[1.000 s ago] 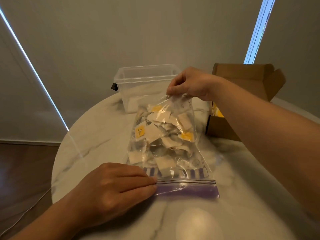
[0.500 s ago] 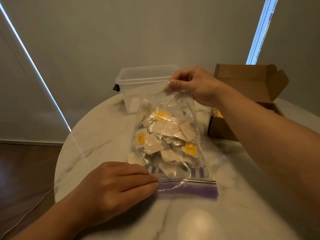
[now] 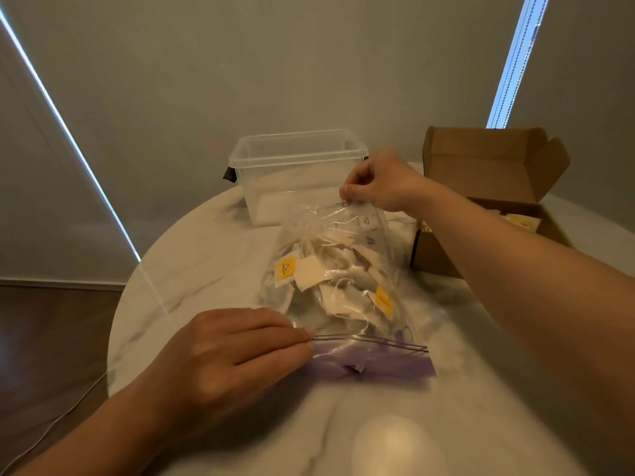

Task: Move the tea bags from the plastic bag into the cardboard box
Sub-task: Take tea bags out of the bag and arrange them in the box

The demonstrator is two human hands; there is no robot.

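A clear zip plastic bag (image 3: pixel 364 235) with a purple strip at its near end lies on the round marble table (image 3: pixel 192 276). Several cream tea bags (image 3: pixel 330 280) with yellow tags fill it. My right hand (image 3: pixel 381 182) pinches the bag's far bottom edge and holds it lifted. My left hand (image 3: pixel 223 352) rests on the table, its fingertips at the left corner of the zip end. An open cardboard box (image 3: pixel 494 166) stands at the right, with a few yellow-tagged tea bags visible inside behind my right forearm.
An empty clear plastic tub (image 3: pixel 295 159) stands at the table's far side, just behind the bag. The table's curved edge runs close on the left, above a dark wood floor. A thin white cable lies on the floor at the lower left.
My right hand has raised the bag's far end higher and drawn it slightly back, so the tea bags have slid toward the zip end. My left hand stays at the zip corner.
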